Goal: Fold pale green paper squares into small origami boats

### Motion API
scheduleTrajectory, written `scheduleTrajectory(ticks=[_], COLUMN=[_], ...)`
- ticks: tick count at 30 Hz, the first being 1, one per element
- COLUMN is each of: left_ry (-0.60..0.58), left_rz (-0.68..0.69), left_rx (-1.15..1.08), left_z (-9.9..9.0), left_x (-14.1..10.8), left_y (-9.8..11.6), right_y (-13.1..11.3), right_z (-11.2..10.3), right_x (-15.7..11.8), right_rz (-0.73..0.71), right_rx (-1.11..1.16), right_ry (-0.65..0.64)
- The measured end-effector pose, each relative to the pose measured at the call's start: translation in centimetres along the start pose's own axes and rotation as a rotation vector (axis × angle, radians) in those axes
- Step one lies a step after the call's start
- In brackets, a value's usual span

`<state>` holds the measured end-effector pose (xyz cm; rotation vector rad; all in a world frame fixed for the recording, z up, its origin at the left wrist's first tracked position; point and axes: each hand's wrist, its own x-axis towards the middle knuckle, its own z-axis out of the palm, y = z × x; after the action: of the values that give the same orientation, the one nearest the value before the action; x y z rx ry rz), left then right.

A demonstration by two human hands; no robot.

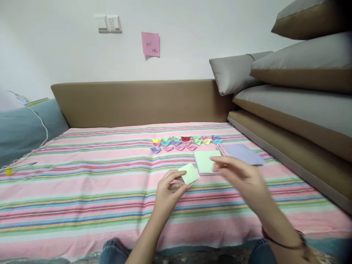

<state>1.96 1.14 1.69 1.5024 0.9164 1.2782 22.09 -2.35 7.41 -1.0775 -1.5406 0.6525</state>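
In the head view my left hand [172,189] pinches a folded pale green origami paper [189,173] between thumb and fingers, a little above the cloth. The paper is a small diamond shape with crease lines on its face. My right hand [239,174] is up to the right, blurred by motion, its fingers loosely bent and nothing visible in them. Behind it lies a square stack of pale green paper [205,161], partly covered by the fingers. Several small folded paper boats [180,147] stand in rows beyond the hands, in pink, blue, green, yellow and red.
A purple stack of paper [243,153] lies to the right of the green one. Everything rests on a striped cloth [82,176]. Grey and brown cushions [297,106] are piled along the right side. A white cable [45,134] and a yellow object [9,171] are at far left.
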Motion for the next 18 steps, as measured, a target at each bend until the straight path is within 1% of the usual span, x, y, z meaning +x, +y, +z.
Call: scheduleTrajectory(ticks=[2,4,6,8,10,14,16,18], left_ry=[0.069,0.100,0.089,0.053,0.010,-0.118,-0.141,-0.135], left_rz=[0.021,0.011,-0.014,-0.050,-0.085,-0.136,-0.135,-0.099], left_rx=[0.018,0.008,-0.038,-0.104,-0.161,-0.240,-0.229,-0.174], left_z=[0.3,0.5,0.7,0.9,1.0,0.7,0.4,-0.1], left_x=[-0.1,-0.1,-0.1,-0.3,-0.5,-0.7,-0.5,-0.3], left_y=[-0.1,-0.3,-0.5,-0.5,-0.4,0.2,0.5,0.7], right_y=[1.6,3.3,4.5,5.0,5.2,5.3,5.3,5.3], right_z=[1.3,2.8,3.9,4.6,4.7,4.0,3.6,3.4], right_x=[0.2,0.1,-0.2,-0.6,-0.9,-1.1,-1.2,-1.3], right_rz=[0.066,0.164,0.200,0.209,0.217,0.280,0.328,0.371], right_rx=[0.005,0.089,0.199,0.305,0.376,0.467,0.498,0.508], right_ry=[-0.083,-0.180,-0.243,-0.235,-0.203,-0.171,-0.178,-0.190])
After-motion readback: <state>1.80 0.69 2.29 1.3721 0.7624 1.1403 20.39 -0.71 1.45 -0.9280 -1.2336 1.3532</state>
